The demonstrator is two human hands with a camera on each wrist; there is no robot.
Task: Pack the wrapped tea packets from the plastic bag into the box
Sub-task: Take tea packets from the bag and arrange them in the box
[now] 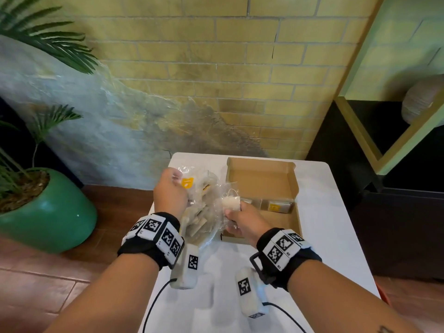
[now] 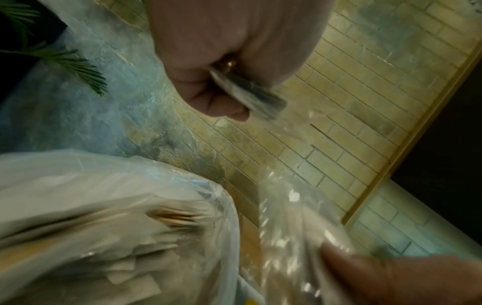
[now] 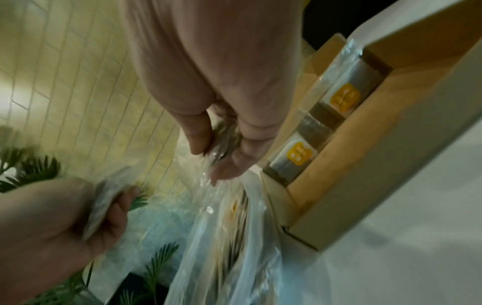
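Observation:
A clear plastic bag (image 1: 201,219) full of wrapped tea packets hangs over the white table, just left of an open cardboard box (image 1: 262,174). My left hand (image 1: 171,186) grips the bag's left rim, seen bunched in its fist in the left wrist view (image 2: 245,95). My right hand (image 1: 236,218) pinches the bag's right rim (image 3: 221,142) beside the box's left wall. A pale tea packet (image 1: 231,203) with a string lies behind the plastic just above those fingers. Inside the box stands a row of tea packets (image 1: 274,207) with yellow labels (image 3: 300,154).
The white table (image 1: 324,236) is small, with its left edge under the bag. A green plant pot (image 1: 48,212) stands on the floor to the left. A brick wall rises behind the table, and dark shelving stands to the right.

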